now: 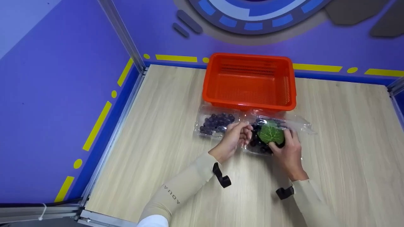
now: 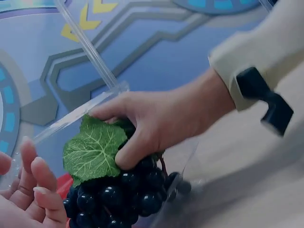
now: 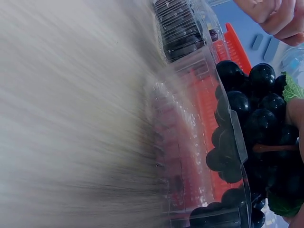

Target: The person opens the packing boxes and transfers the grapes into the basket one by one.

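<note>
My right hand point(image 1: 290, 154) grips a bunch of dark grapes point(image 2: 109, 199) near its top, thumb and fingers at the green leaf point(image 1: 271, 134). The bunch sits at the mouth of an open clear plastic clamshell point(image 3: 178, 152); in the right wrist view some grapes show through its wall and others rise above the rim. On the other side of the bunch is my left hand point(image 1: 232, 140), with loosely bent fingers and nothing in them. From the head view I cannot tell whether it touches the clamshell's edge.
A red plastic basket point(image 1: 249, 106) stands behind the clamshells against the printed back wall. To the left lies another clear clamshell point(image 1: 199, 119) with dark grapes point(image 1: 217, 121) in it. The tabletop point(image 1: 157, 126) is pale wood, bordered at left by a metal-framed panel.
</note>
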`<state>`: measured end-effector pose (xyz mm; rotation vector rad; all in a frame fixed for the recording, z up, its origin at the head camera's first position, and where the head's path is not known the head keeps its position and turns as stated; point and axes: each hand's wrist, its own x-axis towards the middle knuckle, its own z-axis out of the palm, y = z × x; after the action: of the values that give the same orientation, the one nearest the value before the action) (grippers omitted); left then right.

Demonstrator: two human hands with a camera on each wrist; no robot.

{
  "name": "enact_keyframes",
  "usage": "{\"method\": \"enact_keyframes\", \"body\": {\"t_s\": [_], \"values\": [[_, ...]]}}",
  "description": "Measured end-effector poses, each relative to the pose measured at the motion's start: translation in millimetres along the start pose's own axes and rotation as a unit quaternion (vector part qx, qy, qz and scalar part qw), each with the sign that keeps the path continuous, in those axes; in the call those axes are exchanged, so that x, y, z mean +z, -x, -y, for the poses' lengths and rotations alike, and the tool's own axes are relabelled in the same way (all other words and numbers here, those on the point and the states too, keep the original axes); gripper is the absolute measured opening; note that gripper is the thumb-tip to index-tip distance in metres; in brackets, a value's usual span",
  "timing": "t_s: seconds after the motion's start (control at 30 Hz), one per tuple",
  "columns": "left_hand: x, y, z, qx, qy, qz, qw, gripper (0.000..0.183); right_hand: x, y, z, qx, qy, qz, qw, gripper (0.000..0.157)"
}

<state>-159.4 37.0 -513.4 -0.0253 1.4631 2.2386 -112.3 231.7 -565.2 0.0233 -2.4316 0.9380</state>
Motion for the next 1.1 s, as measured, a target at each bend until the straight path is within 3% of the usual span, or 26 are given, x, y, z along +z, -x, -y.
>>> {"method": "enact_keyframes", "body": {"t_s": [0.17, 0.57, 0.8, 1.1], "values": [[1.3, 0.6, -1.9, 0.005, 0.012, 0.007, 0.9999, 0.026, -5.3, 1, 1, -0.007, -0.023, -0.018, 1.0, 0.056], [-5.2, -2.0, -1.0, 0.006, -0.012, 0.044, 0.9989, 0.044, -19.3, 5, 9, -0.025, -0.078, -0.043, 0.996, 0.053], [-7.1, -3.5, -1.4, 0.002, -0.006, 0.037, 0.9993, 0.041, -27.9, 8, 15, -0.061, -0.11, -0.05, 0.991, 0.049], [-6.3, -3.2, -4.0, 0.003, 0.002, 0.031, 0.9995, 0.035, -35.9, 12, 16, -0.075, -0.134, -0.047, 0.987, 0.048]]}}
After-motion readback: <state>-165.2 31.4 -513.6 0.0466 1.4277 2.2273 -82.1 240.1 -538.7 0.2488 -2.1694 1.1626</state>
